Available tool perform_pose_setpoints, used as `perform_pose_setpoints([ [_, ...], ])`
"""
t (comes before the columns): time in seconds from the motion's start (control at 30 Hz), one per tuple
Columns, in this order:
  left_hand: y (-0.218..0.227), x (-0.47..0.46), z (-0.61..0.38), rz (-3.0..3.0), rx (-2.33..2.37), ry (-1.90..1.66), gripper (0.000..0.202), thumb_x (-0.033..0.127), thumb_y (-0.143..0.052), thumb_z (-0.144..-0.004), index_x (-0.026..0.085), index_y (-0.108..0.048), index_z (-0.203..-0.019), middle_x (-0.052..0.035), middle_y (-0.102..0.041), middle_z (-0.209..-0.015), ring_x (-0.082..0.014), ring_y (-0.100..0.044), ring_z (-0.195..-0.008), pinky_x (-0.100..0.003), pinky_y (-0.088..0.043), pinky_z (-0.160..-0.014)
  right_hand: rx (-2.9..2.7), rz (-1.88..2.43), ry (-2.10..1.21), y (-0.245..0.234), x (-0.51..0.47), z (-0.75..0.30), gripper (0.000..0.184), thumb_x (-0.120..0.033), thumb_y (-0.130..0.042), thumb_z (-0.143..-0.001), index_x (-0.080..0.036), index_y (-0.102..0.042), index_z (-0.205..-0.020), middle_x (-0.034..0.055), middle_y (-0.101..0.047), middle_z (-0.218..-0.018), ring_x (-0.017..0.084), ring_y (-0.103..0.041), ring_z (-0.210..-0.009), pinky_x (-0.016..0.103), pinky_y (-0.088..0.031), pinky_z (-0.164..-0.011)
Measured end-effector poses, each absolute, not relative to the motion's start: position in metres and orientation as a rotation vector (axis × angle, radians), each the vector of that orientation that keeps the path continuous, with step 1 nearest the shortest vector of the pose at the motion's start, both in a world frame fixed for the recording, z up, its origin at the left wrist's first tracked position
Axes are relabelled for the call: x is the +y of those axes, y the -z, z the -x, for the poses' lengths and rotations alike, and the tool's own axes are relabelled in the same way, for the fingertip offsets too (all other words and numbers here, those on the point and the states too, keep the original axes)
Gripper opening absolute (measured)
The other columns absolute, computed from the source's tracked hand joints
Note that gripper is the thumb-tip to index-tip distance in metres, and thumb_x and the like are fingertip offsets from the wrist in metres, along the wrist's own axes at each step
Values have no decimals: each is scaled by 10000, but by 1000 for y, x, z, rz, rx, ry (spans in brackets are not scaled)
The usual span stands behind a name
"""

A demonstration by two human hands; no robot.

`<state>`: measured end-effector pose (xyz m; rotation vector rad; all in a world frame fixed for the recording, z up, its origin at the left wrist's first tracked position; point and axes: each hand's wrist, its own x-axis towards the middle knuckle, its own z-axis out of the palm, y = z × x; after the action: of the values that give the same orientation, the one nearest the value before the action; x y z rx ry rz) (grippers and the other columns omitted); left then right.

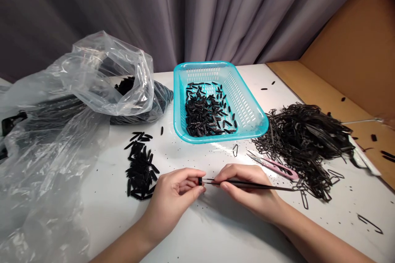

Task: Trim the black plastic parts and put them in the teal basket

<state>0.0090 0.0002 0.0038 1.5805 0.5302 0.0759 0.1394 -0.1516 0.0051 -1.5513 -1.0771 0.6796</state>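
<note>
My left hand pinches a small black piece between thumb and fingers. My right hand pinches a long thin black strip whose tip meets that piece. Both hands hover just above the white table, near its front. A small heap of black pieces lies left of my left hand. A turquoise basket behind the hands holds many more black pieces.
A tangled pile of black strips lies at the right, with pink snips at its near edge. A big clear plastic bag with dark contents covers the left. Cardboard stands at the right; a grey curtain hangs behind.
</note>
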Motion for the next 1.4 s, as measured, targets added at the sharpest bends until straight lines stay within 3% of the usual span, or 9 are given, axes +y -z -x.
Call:
perform_pose_setpoints([
  [0.63, -9, 1, -10, -1877, 399, -39, 227, 114, -557, -759, 213, -675, -925, -13, -667, -794, -156, -614, -697, -267, -497, -653, -1362, 1615, -663, -20, -153, -146, 135, -162, -519, -830, -167, -627, -911, 33, -662, -796, 112, -611, -701, 206, -474, -636],
  [0.93, -12, 4, -10, -1876, 339, 9, 246, 104, -552, -777, 240, -673, -942, -5, -666, -828, -149, -616, -736, -249, -485, -671, -1167, 1603, -881, -22, -154, -152, 123, -226, -548, -841, -156, -648, -860, 26, -665, -763, 115, -601, -666, 191, -459, -575],
  [1.4, -13, 4, -9, -1751, 350, 44, 153, 157, -579, -799, 219, -666, -908, -10, -688, -860, -163, -629, -797, -245, -470, -708, -810, 1306, -1104, -6, -149, -156, 127, -240, -599, -815, -124, -651, -821, 54, -685, -748, 126, -632, -700, 221, -502, -647],
])
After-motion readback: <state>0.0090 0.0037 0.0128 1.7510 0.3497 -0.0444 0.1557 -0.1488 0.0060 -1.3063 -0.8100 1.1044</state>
